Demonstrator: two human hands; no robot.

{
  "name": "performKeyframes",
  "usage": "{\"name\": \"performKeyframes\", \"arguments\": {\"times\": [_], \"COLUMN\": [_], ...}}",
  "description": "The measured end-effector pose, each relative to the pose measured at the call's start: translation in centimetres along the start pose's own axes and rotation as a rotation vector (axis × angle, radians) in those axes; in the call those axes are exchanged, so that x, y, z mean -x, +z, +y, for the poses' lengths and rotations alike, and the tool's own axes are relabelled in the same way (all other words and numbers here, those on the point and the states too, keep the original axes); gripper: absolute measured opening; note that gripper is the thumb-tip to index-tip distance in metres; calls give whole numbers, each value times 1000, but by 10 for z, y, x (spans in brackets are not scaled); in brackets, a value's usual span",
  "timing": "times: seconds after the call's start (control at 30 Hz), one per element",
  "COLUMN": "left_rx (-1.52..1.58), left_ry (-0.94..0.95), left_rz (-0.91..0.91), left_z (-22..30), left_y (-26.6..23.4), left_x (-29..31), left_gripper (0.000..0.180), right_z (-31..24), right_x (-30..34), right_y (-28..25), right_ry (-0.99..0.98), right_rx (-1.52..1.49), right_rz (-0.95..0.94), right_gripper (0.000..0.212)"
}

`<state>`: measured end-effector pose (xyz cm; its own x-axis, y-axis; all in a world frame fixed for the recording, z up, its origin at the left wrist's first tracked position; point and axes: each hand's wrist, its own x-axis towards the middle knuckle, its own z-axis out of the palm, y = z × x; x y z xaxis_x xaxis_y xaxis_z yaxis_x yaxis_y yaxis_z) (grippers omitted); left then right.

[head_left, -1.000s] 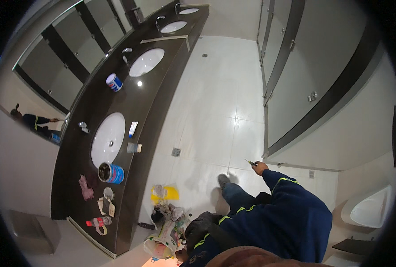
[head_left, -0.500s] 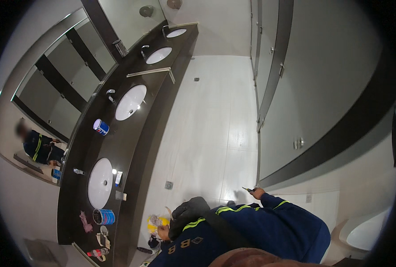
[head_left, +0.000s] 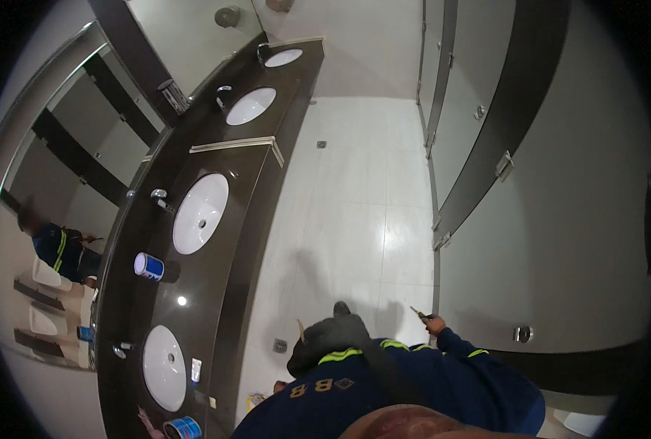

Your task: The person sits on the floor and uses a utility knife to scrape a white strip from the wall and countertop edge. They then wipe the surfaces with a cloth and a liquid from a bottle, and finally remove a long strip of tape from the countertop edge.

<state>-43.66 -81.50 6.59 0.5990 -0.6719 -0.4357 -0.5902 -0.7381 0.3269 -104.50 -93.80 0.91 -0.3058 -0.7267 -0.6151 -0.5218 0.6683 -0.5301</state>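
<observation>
My right hand (head_left: 434, 323) is closed around a screwdriver (head_left: 420, 313) with a green and dark handle, its thin tip pointing up and to the left, above the floor near a grey stall door. Only a small part of my left hand (head_left: 279, 385) shows beside my dark blue sleeve; its fingers are hidden. Close to it, at the lower left, is a yellow and white item (head_left: 255, 401), mostly cut off by my sleeve. Whether my left hand touches that item, I cannot tell. A dark grey bag (head_left: 322, 340) hangs at my front.
Along my left runs a dark counter (head_left: 219, 293) with several white basins (head_left: 201, 212), a blue and white can (head_left: 148, 265), a blue can (head_left: 182, 428) and a small white box (head_left: 196, 369). Grey stall doors (head_left: 559, 256) line the right. A drain (head_left: 280, 345) lies in the pale floor.
I have moved forward along the counter, so basins and cans sit lower in view. My left hand is more hidden behind my sleeve. The screwdriver stays in my right hand.
</observation>
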Motion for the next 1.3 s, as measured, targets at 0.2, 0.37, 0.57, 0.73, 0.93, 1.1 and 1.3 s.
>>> {"name": "performKeyframes", "arguments": {"times": [0.2, 0.37, 0.57, 0.73, 0.93, 1.1, 1.3], "left_rx": [-33, 277, 282, 72, 60, 215, 131], "left_ry": [83, 427, 511, 322, 300, 84, 391], "left_rz": [30, -38, 32, 113, -51, 17, 7], "left_z": [167, 361, 534, 591, 695, 810, 952], "left_y": [-26, -82, -67, 9, 3, 24, 58], "left_x": [-164, -304, -371, -377, -349, -410, -502], "left_gripper": [34, 27, 25, 25, 26, 29, 23], "right_z": [-28, -112, -145, -118, -282, -417, -467], "right_x": [-17, -67, -155, -296, -456, -609, -713], "right_y": [-72, -86, -98, -155, -296, -381, -414], "right_ry": [72, 201, 275, 193, 205, 17, -17], "right_rx": [-43, -323, -189, 60, -298, -352, -353], "right_rz": [125, 146, 47, 53, 18, 91, 177], "right_gripper": [49, 50, 56, 69, 47, 47, 49]}}
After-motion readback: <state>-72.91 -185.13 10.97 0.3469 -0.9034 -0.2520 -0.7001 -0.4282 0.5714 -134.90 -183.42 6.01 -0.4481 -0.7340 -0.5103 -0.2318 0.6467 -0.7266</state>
